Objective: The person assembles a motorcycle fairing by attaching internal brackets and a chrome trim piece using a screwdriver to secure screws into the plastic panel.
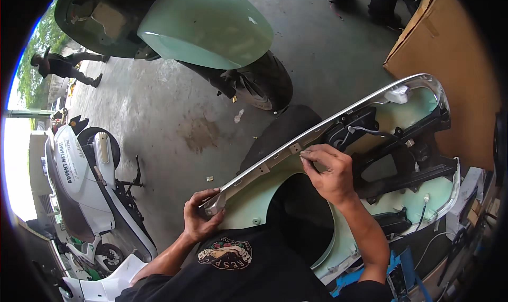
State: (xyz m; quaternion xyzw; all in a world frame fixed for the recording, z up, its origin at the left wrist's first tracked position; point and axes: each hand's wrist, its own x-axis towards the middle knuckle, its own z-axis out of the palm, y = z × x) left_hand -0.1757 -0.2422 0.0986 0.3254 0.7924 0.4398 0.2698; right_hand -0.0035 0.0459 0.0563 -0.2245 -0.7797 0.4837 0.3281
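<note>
A large pale green scooter body panel [259, 199] lies inner side up before me, with a silver trim strip [278, 159] along its far edge. My left hand [200, 220] is closed round the strip's left end, beside a crumpled whitish wrap [214, 204]. Over the panel, my right hand [334, 176] pinches thumb and forefinger close to a small metal tab [295, 149] on the strip; anything between the fingertips is too small to make out. Black plastic parts [360, 124] and a cable [375, 131] sit on the panel's right part. Another whitish wrap [398, 94] hangs at its far right corner.
A green scooter [211, 29] stands beyond the panel, its tyre [272, 82] on the concrete floor. To the left is a white scooter [79, 169]. A big cardboard box [444, 64] borders the right. Blue metal supports [399, 275] show below the panel. People stand farther off.
</note>
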